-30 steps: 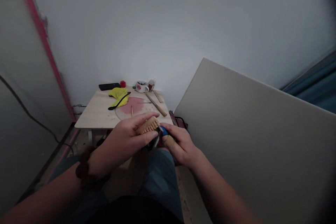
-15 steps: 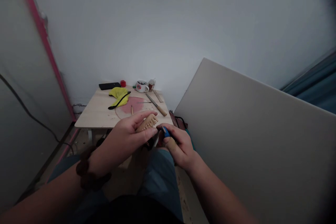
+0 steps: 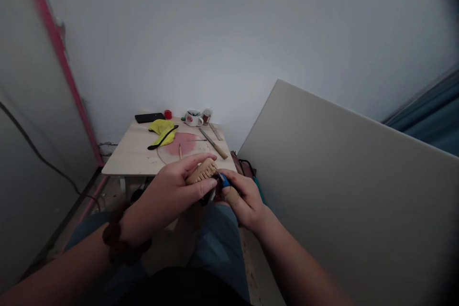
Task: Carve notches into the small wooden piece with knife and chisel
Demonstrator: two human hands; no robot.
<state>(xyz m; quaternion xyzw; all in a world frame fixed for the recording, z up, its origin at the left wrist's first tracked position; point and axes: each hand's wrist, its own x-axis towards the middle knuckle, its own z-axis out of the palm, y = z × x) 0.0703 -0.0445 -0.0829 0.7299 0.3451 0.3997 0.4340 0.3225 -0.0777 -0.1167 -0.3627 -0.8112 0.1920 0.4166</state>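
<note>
I see a dim room with a pale wall [image 3: 229, 33], a small wooden table [image 3: 129, 158] against it and a large light panel [image 3: 340, 191] leaning on the right. On the table lie a yellow cloth [image 3: 162, 127] and a mug [image 3: 193, 118]; the smaller things there are too small to name. In front of the table edge, above the knees, the left hand [image 3: 172, 193] grips a wooden comb [image 3: 202, 172] between thumb and fingers, teeth pointing away. The right hand [image 3: 244, 201] is closed around a blue-tipped tool [image 3: 225, 180] just beside the comb. Its working end is hidden, so perhaps it touches the comb.
</note>
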